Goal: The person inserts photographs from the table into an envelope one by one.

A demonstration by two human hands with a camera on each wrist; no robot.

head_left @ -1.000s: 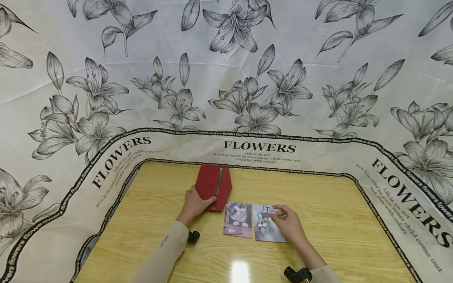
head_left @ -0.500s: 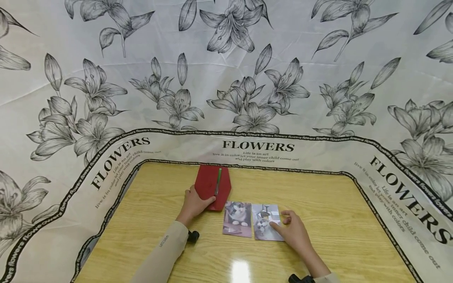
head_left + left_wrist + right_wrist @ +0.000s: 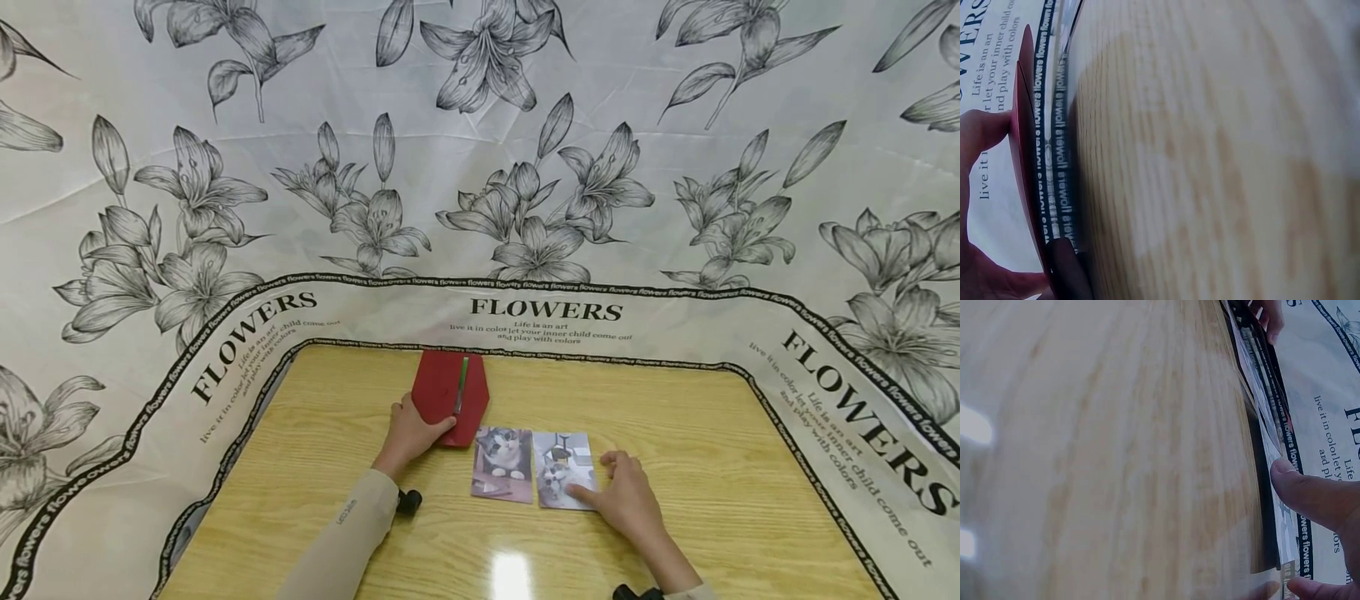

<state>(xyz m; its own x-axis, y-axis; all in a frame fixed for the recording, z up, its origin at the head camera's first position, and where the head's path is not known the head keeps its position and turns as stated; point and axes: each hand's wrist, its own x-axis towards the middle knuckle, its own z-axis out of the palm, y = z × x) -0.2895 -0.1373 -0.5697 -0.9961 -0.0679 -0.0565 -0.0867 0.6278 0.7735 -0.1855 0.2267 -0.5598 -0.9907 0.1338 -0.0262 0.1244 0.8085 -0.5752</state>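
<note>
A flat, six-sided red envelope (image 3: 435, 387) lies at the back of the table, a narrow green and silvery strip (image 3: 462, 385) showing along it. My left hand (image 3: 411, 435) grips its near-left part, thumb on the upper face and fingers at the left edge. To the right lie two cat photo cards side by side. The left card (image 3: 502, 465) has a cat with white paws. On the right card (image 3: 558, 467) is a cat under a dark, lamp-like shape. My right hand (image 3: 630, 497) rests its thumb on that card's near-right corner, the other fingers off its right edge.
The wood-grain table (image 3: 697, 433) is bordered at the back and sides by a white flower-print cloth (image 3: 420, 317). A bright reflection shows on the tabletop near the front. Each wrist wears a small black camera (image 3: 408, 502).
My right hand has shifted right and nearer, its fingers coming off the right photo card while the thumb slid to the near-right corner. The left hand and the red envelope stay put.
</note>
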